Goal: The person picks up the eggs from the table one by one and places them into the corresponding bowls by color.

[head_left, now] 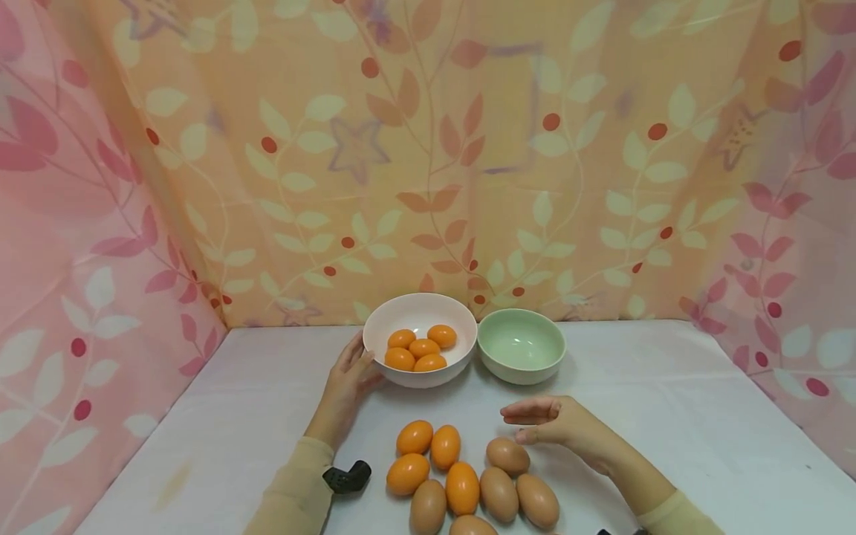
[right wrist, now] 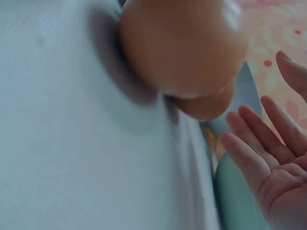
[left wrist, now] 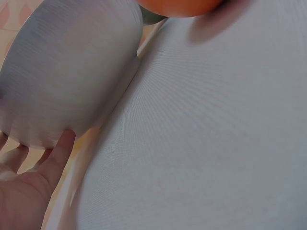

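Note:
My left hand (head_left: 349, 371) rests against the left side of a white bowl (head_left: 417, 380), its thumb and fingers spread along the outer wall. In the left wrist view, fingertips (left wrist: 67, 136) touch the bowl's underside curve. Several orange eggs (head_left: 424, 348) lie inside that bowl. My right hand (head_left: 558, 427) hovers with extended fingers over the right part of the table, holding nothing. Just left of it and below sits a brown egg (head_left: 507, 456). The right wrist view shows the palm and spread fingers of this hand (right wrist: 273, 167) beside brown eggs (right wrist: 184, 43).
A light green bowl (head_left: 521, 371) stands right beside the white one. In front of the bowls, orange eggs (head_left: 408, 474) and brown eggs (head_left: 537, 501) lie loosely grouped on the white tablecloth (head_left: 221, 438). Patterned curtains (head_left: 428, 148) enclose the table behind and at the sides.

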### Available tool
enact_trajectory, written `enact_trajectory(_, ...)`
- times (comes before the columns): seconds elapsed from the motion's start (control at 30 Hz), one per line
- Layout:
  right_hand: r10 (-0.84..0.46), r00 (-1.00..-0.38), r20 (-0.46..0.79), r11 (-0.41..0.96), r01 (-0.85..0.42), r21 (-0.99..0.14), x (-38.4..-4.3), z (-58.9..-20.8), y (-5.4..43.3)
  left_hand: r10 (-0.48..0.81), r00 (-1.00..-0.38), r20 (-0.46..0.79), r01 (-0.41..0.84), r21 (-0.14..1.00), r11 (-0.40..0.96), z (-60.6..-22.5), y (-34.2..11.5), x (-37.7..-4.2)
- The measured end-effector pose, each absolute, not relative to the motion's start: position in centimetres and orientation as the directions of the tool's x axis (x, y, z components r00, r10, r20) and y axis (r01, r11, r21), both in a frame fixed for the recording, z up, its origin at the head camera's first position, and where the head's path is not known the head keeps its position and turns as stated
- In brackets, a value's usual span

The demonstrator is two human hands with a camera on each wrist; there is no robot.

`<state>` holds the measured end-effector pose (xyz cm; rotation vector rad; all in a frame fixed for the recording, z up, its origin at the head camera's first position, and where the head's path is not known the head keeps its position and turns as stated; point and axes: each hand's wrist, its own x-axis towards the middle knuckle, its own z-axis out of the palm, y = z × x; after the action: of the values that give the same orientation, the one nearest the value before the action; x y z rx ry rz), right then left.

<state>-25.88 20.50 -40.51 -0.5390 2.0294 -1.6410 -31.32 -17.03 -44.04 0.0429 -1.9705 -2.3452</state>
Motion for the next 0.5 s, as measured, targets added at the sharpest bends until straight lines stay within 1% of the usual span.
enact_trajectory(0.3,-0.623,-0.767,-0.151,0.188,0.041,-0.981,-26.2,-42.2,20.4,-0.069,-0.997,0.022,0.034,0.985,-0.168,-44.1,-17.0,-31.4)
enact_trajectory(0.5,-0.619,-0.766,-0.174,0.199,0.061,-0.978,-26.2,-42.4,20.3,-0.065,-0.997,0.034,0.044,0.986,-0.161,-44.2,-17.2,-31.2)
